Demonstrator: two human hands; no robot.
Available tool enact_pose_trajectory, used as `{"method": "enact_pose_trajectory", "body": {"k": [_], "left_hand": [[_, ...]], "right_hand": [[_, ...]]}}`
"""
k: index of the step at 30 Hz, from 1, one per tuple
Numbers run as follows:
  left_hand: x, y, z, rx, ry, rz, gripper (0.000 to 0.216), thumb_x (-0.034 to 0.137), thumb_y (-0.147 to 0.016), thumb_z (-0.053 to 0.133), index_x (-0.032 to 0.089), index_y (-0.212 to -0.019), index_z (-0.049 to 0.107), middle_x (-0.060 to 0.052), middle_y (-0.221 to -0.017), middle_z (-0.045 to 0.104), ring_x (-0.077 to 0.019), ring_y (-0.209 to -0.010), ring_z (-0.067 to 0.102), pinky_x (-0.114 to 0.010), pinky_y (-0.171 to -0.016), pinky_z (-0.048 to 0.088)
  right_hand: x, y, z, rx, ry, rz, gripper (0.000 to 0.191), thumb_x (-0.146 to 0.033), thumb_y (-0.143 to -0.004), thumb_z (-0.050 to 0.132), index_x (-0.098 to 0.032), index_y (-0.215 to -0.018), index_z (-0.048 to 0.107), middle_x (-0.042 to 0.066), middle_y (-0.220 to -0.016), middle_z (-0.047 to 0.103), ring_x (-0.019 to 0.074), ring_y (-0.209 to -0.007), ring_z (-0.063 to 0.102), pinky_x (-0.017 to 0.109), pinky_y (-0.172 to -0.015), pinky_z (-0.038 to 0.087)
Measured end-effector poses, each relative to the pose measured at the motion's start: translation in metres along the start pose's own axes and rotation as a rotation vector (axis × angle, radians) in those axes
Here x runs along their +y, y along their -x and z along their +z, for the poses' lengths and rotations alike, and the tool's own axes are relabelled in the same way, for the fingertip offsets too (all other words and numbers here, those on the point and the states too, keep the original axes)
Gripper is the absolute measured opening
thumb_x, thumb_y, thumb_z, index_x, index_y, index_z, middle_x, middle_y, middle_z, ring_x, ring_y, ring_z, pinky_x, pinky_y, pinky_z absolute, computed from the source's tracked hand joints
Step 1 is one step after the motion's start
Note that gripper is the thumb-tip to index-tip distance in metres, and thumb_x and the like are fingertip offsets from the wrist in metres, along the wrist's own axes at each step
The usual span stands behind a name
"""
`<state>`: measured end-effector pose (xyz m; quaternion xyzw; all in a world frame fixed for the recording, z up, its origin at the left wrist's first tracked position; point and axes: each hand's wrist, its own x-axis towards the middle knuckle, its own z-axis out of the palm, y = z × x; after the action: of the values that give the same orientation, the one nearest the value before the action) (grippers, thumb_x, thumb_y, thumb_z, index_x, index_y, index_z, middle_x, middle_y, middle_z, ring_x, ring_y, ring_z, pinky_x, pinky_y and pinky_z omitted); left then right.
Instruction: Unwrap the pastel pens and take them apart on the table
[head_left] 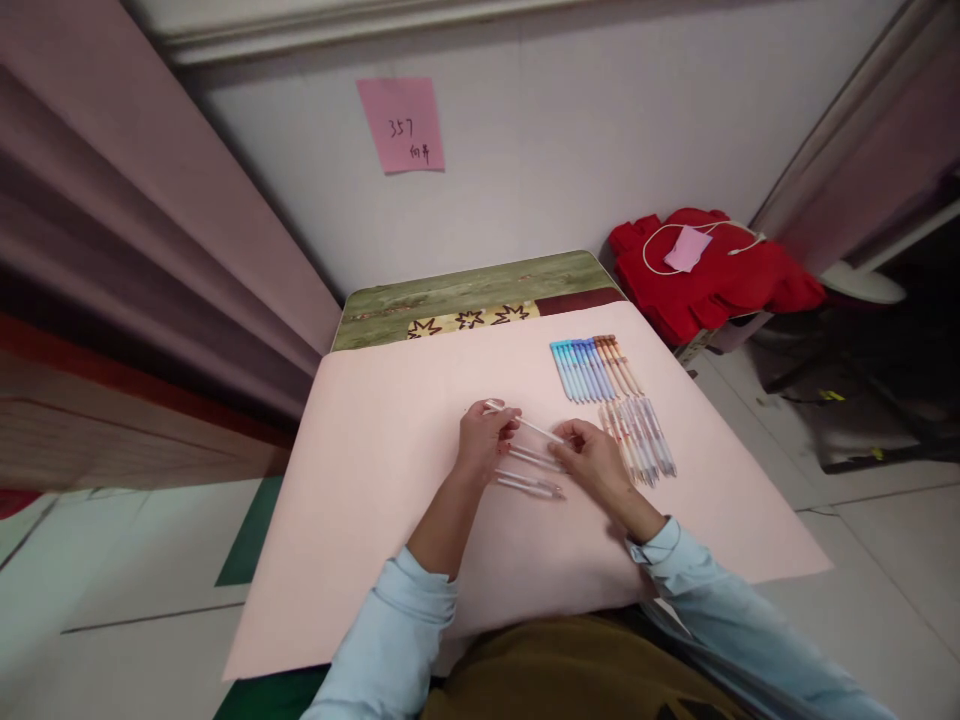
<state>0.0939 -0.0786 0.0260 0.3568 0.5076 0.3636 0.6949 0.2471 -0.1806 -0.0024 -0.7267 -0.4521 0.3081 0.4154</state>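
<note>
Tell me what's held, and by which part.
A slender white pen, near its two ends: left hand at one, right hand at the other. Whether others are held too is unclear.

The sheet (375,450) lies on the table (465,288), which shows beyond its far edge. On the sheet's right part lie two rows of pens: the far row (596,370) and, just nearer, the near row (636,440). Over its middle are the left hand (484,440) and right hand (592,460), a pen (536,430) between them, loose pens (529,485) just by. Behind the sheet stands the wall (562,150), bearing a note (403,125); left, a curtain (187,180); right, beyond its far corner, a cloth (690,295) under a cable (652,245) and slip (688,249).
</note>
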Motion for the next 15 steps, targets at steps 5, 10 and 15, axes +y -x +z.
{"method": "enact_pose_trajectory", "body": {"k": [5, 10, 15], "left_hand": [[-0.006, -0.009, -0.009, 0.043, -0.375, 0.081, 0.027, 0.028, -0.068, 0.073, 0.018, -0.089, 0.059, -0.001, -0.069, 0.065, -0.009, -0.043, 0.051, -0.022, -0.043, 0.038], [0.001, -0.011, -0.021, 0.196, -0.802, 0.132, 0.038, 0.03, -0.068, 0.073, 0.018, -0.102, 0.063, -0.008, -0.093, 0.068, -0.0155, -0.064, 0.064, -0.027, -0.062, 0.048], [0.018, -0.002, -0.027, 0.303, -0.989, 0.225, 0.027, 0.032, -0.071, 0.069, 0.02, -0.096, 0.066, -0.009, -0.115, 0.062, -0.019, -0.084, 0.064, -0.031, -0.082, 0.048]], "right_hand": [[-0.006, 0.005, -0.007, 0.017, 0.361, -0.144, 0.02, -0.04, -0.082, 0.062, -0.024, -0.089, 0.071, 0.003, -0.087, 0.067, 0.0171, -0.075, 0.059, 0.027, -0.065, 0.039], [-0.004, 0.009, -0.016, 0.015, 0.385, -0.166, 0.023, -0.041, -0.087, 0.058, -0.025, -0.099, 0.07, 0.003, -0.091, 0.069, 0.0168, -0.078, 0.062, 0.027, -0.067, 0.04], [0.001, 0.011, -0.056, 0.118, 0.693, 0.03, 0.024, -0.045, -0.088, 0.056, -0.023, -0.088, 0.066, 0.004, -0.08, 0.07, 0.0195, -0.07, 0.062, 0.028, -0.058, 0.035]]}}
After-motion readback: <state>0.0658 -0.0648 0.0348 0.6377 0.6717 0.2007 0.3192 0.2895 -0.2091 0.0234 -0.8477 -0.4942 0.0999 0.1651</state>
